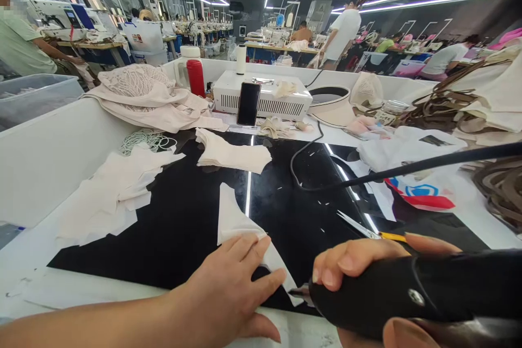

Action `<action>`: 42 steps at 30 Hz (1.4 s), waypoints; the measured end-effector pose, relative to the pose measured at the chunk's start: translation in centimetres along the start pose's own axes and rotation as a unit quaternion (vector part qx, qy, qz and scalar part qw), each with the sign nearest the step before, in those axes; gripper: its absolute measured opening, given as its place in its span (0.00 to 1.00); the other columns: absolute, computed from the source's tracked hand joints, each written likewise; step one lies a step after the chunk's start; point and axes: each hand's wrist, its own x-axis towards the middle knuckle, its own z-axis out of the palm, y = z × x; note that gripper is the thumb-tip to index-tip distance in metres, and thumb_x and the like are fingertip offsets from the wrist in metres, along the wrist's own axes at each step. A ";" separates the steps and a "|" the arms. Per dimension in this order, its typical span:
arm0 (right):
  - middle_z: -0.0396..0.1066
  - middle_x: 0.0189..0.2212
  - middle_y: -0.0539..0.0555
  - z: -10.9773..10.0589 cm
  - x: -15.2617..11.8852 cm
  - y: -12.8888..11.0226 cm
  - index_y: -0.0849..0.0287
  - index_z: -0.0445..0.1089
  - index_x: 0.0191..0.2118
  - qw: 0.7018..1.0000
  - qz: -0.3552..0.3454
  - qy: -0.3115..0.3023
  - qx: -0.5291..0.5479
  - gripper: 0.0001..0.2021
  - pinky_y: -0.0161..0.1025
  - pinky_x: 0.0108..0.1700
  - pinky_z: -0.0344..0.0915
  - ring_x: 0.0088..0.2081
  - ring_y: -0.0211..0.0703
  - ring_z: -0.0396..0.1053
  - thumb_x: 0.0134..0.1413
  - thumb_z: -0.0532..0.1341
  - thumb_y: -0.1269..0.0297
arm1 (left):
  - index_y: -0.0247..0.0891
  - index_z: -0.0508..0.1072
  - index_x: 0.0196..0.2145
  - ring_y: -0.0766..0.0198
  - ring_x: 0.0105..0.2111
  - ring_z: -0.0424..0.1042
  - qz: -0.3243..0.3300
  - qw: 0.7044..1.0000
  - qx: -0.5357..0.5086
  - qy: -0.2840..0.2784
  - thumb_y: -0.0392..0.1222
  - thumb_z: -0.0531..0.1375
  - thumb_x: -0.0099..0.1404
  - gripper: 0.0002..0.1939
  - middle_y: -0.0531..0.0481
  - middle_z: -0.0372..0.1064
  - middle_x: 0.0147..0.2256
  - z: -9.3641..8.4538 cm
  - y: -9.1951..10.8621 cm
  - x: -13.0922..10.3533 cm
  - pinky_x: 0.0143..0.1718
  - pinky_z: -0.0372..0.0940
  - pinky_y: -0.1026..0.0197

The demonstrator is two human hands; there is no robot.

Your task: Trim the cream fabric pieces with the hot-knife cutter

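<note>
1. The left hand [228, 288] lies flat, fingers spread, pressing a white fabric piece [236, 220] onto the black mat [183, 217] close to the near table edge.
2. The right hand [367, 266] is closed around the thick black handle of a corded tool [428, 291]; its small metal tip sits right at the piece's near corner, just beside the left fingertips.
3. Progress, as a judgement: the work looks partway through. A neat stack [232, 155] of similar pieces lies farther back on the mat, and a looser pile of scraps [110, 196] spreads off the mat's left edge. Which is done and which waits cannot be told.
4. The tool's cord [408, 166] runs across the right side, above the mat, and could drag over things there.
5. Scissors [367, 228] lie on the mat just beyond the right hand, near the tool's path.
6. Farther back stand a white box [281, 100] with a phone [248, 103] leaning on it, a red bottle [196, 77], and heaped cloth [147, 95]; brown straps [497, 185] pile at right.
7. Other people work at tables well behind.
</note>
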 end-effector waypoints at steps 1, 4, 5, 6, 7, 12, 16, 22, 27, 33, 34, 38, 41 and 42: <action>0.80 0.28 0.49 0.0 -0.1 0.0 0.48 0.73 0.51 1.000 0.001 -0.003 0.007 0.20 0.47 0.24 0.79 0.22 0.47 0.76 0.57 0.77 0.56 | 0.43 0.74 0.62 0.41 0.58 0.79 0.003 1.000 0.000 -0.006 0.79 0.64 0.65 0.43 0.32 0.75 0.62 -0.1 0.1 0.0 0.57 0.75 0.45; 0.80 0.30 0.49 0.3 -0.3 0.2 0.48 0.72 0.53 1.000 0.006 0.006 0.019 0.21 0.47 0.26 0.80 0.24 0.47 0.76 0.57 0.77 0.58 | 0.42 0.74 0.63 0.40 0.57 0.79 0.007 1.000 0.000 -0.011 0.79 0.62 0.66 0.44 0.30 0.74 0.62 -0.2 0.2 0.0 0.57 0.75 0.43; 0.80 0.29 0.47 0.5 -0.2 0.3 0.47 0.73 0.53 0.999 0.000 0.031 0.020 0.22 0.45 0.26 0.79 0.24 0.45 0.75 0.56 0.78 0.57 | 0.42 0.74 0.63 0.40 0.57 0.79 0.008 1.000 0.001 -0.010 0.79 0.62 0.66 0.43 0.30 0.74 0.62 -0.2 0.3 0.0 0.57 0.75 0.43; 0.79 0.29 0.46 0.9 0.0 0.5 0.48 0.73 0.52 0.998 -0.010 0.064 0.021 0.24 0.43 0.25 0.78 0.23 0.44 0.73 0.54 0.79 0.56 | 0.42 0.74 0.63 0.39 0.57 0.79 0.009 1.000 0.002 -0.010 0.79 0.62 0.67 0.43 0.29 0.74 0.62 -0.2 0.3 0.0 0.57 0.75 0.43; 0.78 0.28 0.45 1.2 0.2 0.7 0.48 0.73 0.52 0.994 -0.023 0.100 0.023 0.25 0.42 0.24 0.77 0.22 0.43 0.72 0.52 0.80 0.55 | 0.42 0.73 0.63 0.39 0.57 0.79 0.009 1.000 0.004 -0.008 0.79 0.62 0.67 0.43 0.29 0.74 0.62 -0.1 0.4 0.0 0.57 0.75 0.42; 0.77 0.26 0.44 2.8 1.7 1.7 0.53 0.72 0.49 0.987 -0.043 0.156 0.012 0.26 0.41 0.21 0.74 0.20 0.42 0.68 0.47 0.79 0.54 | 0.41 0.73 0.63 0.38 0.57 0.79 0.007 1.000 0.011 -0.009 0.79 0.62 0.67 0.43 0.28 0.75 0.61 0.0 0.6 0.1 0.58 0.74 0.42; 0.77 0.24 0.44 3.5 2.3 2.1 0.54 0.72 0.47 0.988 -0.061 0.140 -0.003 0.22 0.41 0.20 0.72 0.18 0.42 0.68 0.48 0.78 0.59 | 0.42 0.74 0.63 0.39 0.57 0.79 0.004 1.000 0.001 -0.004 0.79 0.63 0.66 0.43 0.29 0.75 0.61 0.2 0.7 0.2 0.58 0.74 0.42; 0.77 0.25 0.43 3.7 2.4 2.1 0.54 0.71 0.48 0.988 -0.060 0.140 -0.031 0.20 0.40 0.21 0.73 0.19 0.41 0.69 0.49 0.74 0.64 | 0.41 0.75 0.61 0.40 0.56 0.79 0.000 1.000 -0.010 0.016 0.79 0.65 0.64 0.43 0.29 0.76 0.60 0.4 0.8 0.2 0.57 0.74 0.43; 0.76 0.24 0.42 3.7 2.9 2.3 0.53 0.70 0.47 0.987 -0.052 0.153 -0.025 0.20 0.39 0.20 0.71 0.18 0.41 0.68 0.48 0.72 0.62 | 0.44 0.75 0.62 0.40 0.58 0.77 -0.007 1.000 -0.011 -0.006 0.78 0.65 0.65 0.42 0.29 0.74 0.62 0.6 1.0 0.3 0.58 0.73 0.43; 0.75 0.25 0.43 3.8 3.2 3.1 0.54 0.69 0.48 0.991 -0.050 0.124 -0.025 0.21 0.40 0.22 0.71 0.19 0.41 0.69 0.50 0.73 0.61 | 0.44 0.74 0.64 0.39 0.57 0.77 -0.011 1.000 -0.011 0.013 0.80 0.62 0.66 0.43 0.28 0.73 0.63 1.4 1.1 0.1 0.58 0.71 0.42; 0.75 0.25 0.43 3.8 3.2 3.1 0.54 0.69 0.48 0.991 -0.048 0.122 -0.027 0.20 0.40 0.22 0.71 0.19 0.41 0.69 0.51 0.73 0.62 | 0.44 0.74 0.64 0.39 0.58 0.76 -0.010 1.000 -0.011 0.013 0.79 0.62 0.66 0.43 0.28 0.73 0.63 1.3 1.0 0.1 0.58 0.70 0.43; 0.76 0.25 0.43 3.9 2.7 2.8 0.54 0.70 0.49 0.990 -0.046 0.127 -0.031 0.20 0.40 0.22 0.71 0.20 0.41 0.69 0.50 0.73 0.62 | 0.42 0.74 0.63 0.41 0.58 0.75 -0.006 1.000 -0.020 0.002 0.77 0.61 0.69 0.41 0.31 0.73 0.62 0.8 0.8 -0.1 0.60 0.69 0.45; 0.76 0.25 0.43 3.9 2.3 2.5 0.53 0.70 0.49 0.991 -0.041 0.129 -0.025 0.22 0.40 0.23 0.71 0.20 0.42 0.68 0.49 0.75 0.59 | 0.41 0.74 0.63 0.44 0.59 0.74 -0.013 0.999 -0.029 0.008 0.76 0.61 0.71 0.40 0.34 0.73 0.62 0.4 0.6 -0.3 0.62 0.67 0.48; 0.76 0.25 0.43 3.9 2.1 2.4 0.52 0.70 0.49 0.991 -0.040 0.127 -0.021 0.22 0.40 0.22 0.71 0.20 0.42 0.68 0.49 0.75 0.58 | 0.40 0.74 0.63 0.44 0.59 0.74 -0.016 0.999 -0.031 0.012 0.75 0.61 0.70 0.40 0.34 0.73 0.63 0.3 0.6 -0.3 0.62 0.67 0.49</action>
